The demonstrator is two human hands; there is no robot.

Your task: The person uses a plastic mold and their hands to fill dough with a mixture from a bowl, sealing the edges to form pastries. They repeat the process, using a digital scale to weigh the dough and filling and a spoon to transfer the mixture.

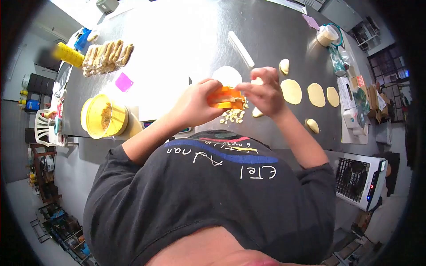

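**Orange press in my hands, dough spread around it**

My left hand (194, 106) is wrapped around the orange press (225, 98), gripping it from the 9 o'clock side just above the steel table (177, 35). My right hand (265, 92) meets the press from 3 o'clock, fingertips pinched at its edge; whether they hold a bit of dough or only touch the plastic I cannot tell, since my own fingers cover that spot. A pale strip shows in the press's mouth, too small to read clearly. Trimmed scraps (234, 116) lie just below, at 6 o'clock. Three flat dough rounds (291, 91) run off toward 3 o'clock, with folded pieces (312, 125) near them. At 9 o'clock stands a yellow tub (104, 117), its contents blurred. Glare at 12 o'clock washes out the tabletop, half hiding a white disc (227, 75) behind my hands
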